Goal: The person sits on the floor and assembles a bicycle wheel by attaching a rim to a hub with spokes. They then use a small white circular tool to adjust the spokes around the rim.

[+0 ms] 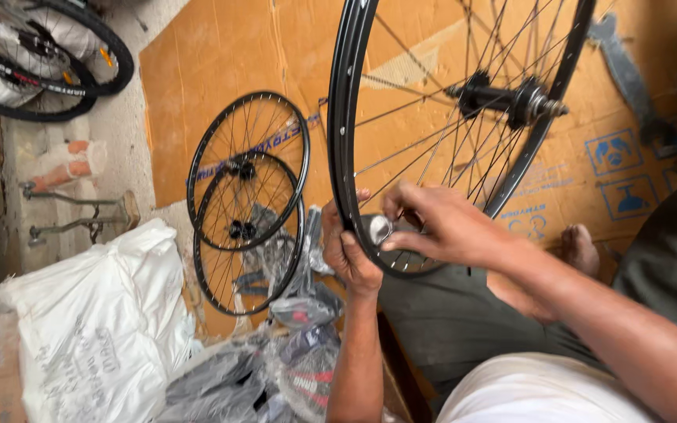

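Note:
A black spoked bicycle wheel (344, 117) stands upright in front of me, its hub (511, 100) at the upper right. My left hand (348, 251) grips the rim's lower edge from the left side. My right hand (440, 227) reaches across the rim's inner face, its fingers pinching a small silvery piece (379, 229) against the rim beside the left hand. Both forearms come in from the bottom right. What the fingertips hold exactly is too small to tell.
Two more black wheels (248, 204) lean on flattened cardboard (221, 55) to the left. A white sack (103, 313) lies at lower left beside plastic-wrapped parts (291, 368). Tyres (41, 63) are stacked at top left. My bare foot (581, 249) rests at right.

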